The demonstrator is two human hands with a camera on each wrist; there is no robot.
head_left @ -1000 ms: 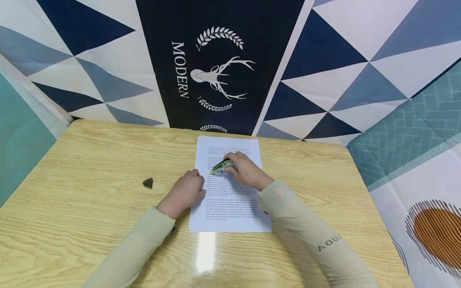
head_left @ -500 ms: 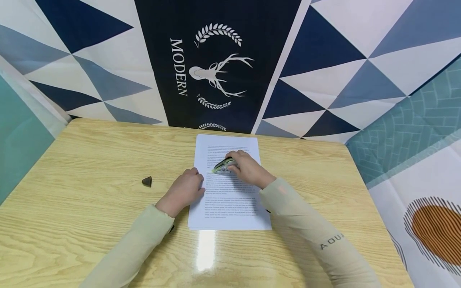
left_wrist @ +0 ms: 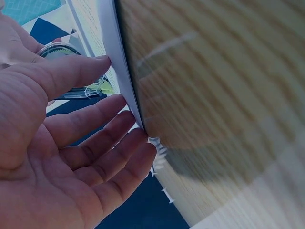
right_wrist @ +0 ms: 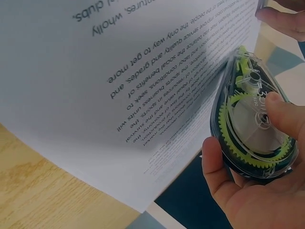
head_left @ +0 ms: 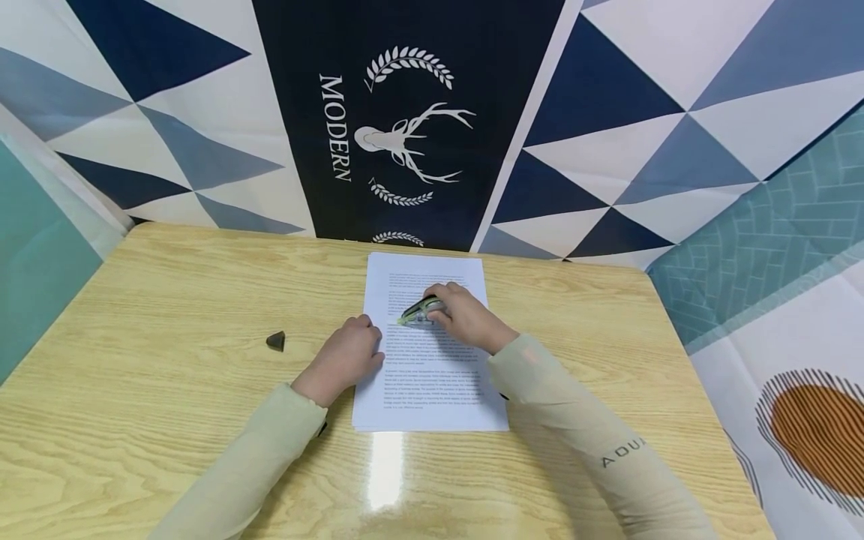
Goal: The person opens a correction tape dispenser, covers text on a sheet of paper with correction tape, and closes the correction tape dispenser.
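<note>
A small stack of white printed paper (head_left: 432,420) lies on the table with lines of black text. My right hand (head_left: 467,321) grips a correction tape dispenser (head_left: 420,309), thumb on one side and fingers on the other. Its clear shell (right_wrist: 255,119) shows a green gear wheel inside. The dispenser's tip is at the left start of a text line, about mid-page. My left hand (head_left: 346,352) rests at the left edge of the stack. In the left wrist view, its extended fingers (left_wrist: 114,164) and thumb touch the sheets' edge without curling round it.
A small dark cap-like piece (head_left: 276,341) lies on the wooden table (head_left: 169,390) to the left of my left hand. Behind the table's far edge hangs a patterned cloth (head_left: 398,142) with a deer head and triangles.
The right hand and the correction tape have shifted very slightly right along the text line since one second ago. My left hand keeps its place on the paper's edge.
</note>
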